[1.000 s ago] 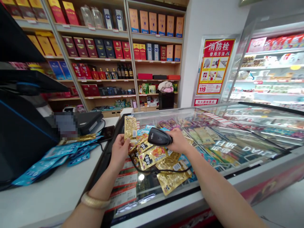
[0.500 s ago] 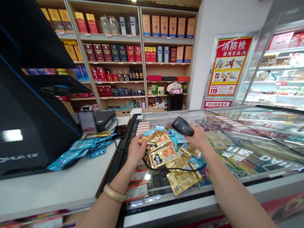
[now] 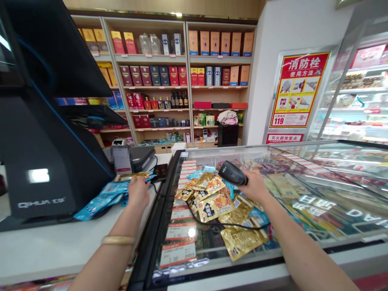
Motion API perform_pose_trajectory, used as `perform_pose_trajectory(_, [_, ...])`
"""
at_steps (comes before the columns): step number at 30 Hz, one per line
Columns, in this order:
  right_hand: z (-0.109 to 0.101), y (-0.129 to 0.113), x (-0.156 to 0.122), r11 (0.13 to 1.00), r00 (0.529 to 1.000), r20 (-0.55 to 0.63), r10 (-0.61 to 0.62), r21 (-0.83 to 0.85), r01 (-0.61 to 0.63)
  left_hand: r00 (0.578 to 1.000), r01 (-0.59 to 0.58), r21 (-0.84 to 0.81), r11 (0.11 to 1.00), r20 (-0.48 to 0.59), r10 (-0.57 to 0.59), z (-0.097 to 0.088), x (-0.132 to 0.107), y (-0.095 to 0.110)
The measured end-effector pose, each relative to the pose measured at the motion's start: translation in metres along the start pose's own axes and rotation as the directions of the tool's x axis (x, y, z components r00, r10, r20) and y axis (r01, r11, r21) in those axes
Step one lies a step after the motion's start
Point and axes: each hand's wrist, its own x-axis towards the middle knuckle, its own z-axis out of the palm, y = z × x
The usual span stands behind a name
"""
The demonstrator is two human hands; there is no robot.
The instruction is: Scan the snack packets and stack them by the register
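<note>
On the white counter at left, my left hand (image 3: 138, 195) has its fingers closed at a gold packet (image 3: 123, 177). That packet lies on top of a stack of blue packets (image 3: 101, 201). The hand itself partly hides the fingertips. Over the glass freezer top, my right hand (image 3: 256, 184) is wrapped round the handle of a black barcode scanner (image 3: 232, 173). The scanner's head points up and to the left. Below it spreads a pile of gold packets (image 3: 216, 205), with blue packets (image 3: 209, 169) among them.
A large black checkout terminal (image 3: 63, 161) stands at far left. A black cable (image 3: 212, 223) curves across the gold packets. Price labels (image 3: 178, 254) line the glass freezer (image 3: 303, 238). Shelves of boxed bottles (image 3: 169, 76) stand behind, and a lit display fridge (image 3: 370, 89) is at right.
My left hand has gone left from the gold pile to the packet stack on the counter. The scanner stays in my right hand over the pile. The view has shifted slightly.
</note>
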Motion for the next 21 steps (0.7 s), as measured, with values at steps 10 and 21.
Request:
perform_pose_trajectory(10, [0.002,-0.005,-0.003,0.996,0.998,0.030,-0.064,0.063,0.062,0.969,0.237,-0.140,0.961,-0.030,-0.244,0.004,0.024,0.012])
perform_pose_trajectory(21, [0.002,-0.009,-0.006,0.987,0.995,0.012,-0.104,0.122,0.101,0.971,-0.234,0.199,0.952,-0.001,0.239,0.010,-0.019,0.004])
